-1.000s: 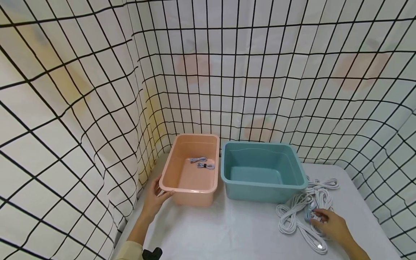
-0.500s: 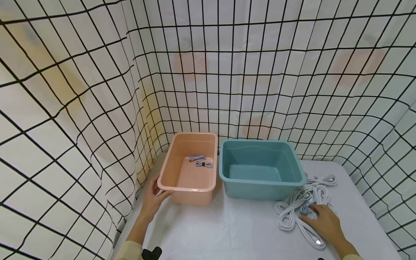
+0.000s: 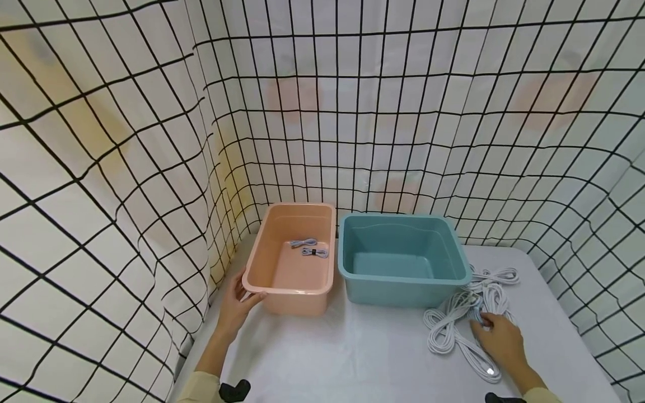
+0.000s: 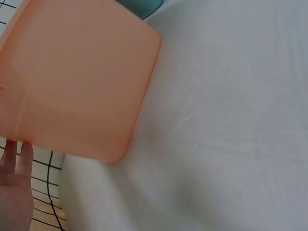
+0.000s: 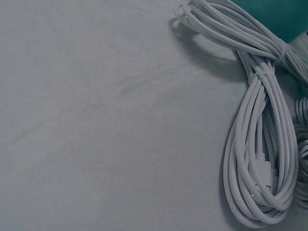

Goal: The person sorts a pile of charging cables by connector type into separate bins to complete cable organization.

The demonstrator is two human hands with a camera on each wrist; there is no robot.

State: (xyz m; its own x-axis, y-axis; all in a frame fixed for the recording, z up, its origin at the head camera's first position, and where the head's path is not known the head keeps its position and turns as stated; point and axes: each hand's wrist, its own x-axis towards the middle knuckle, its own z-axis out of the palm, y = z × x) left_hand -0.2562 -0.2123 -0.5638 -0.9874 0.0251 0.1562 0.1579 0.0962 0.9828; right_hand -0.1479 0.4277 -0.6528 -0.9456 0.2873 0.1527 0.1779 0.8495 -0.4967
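My left hand (image 3: 235, 313) grips the near left corner of a peach plastic bin (image 3: 297, 305), with its thumb along the front rim and fingers on the left side. In the left wrist view two fingertips touch the bin's wall. My right hand (image 3: 501, 338) is down in a pile of bundled cables, thumb and fingers curled at a light blue cable (image 3: 477, 308), which they partly hide. White cable bundles (image 3: 440, 330) lie around it; one looped white cable (image 5: 260, 144) shows close up in the right wrist view, where the hand is out of sight.
A teal bin (image 3: 403, 294) stands right of the peach one, behind the cables. Two small tied cables (image 3: 308, 247) lie inside the peach bin. Black wire mesh (image 3: 353, 140) rises behind the white-covered table (image 3: 347, 358) and along both sides.
My right hand has moved slightly left and farther in, its fingers closing toward the light blue cable. The left hand keeps its grip on the bin. The head view has shifted a little.
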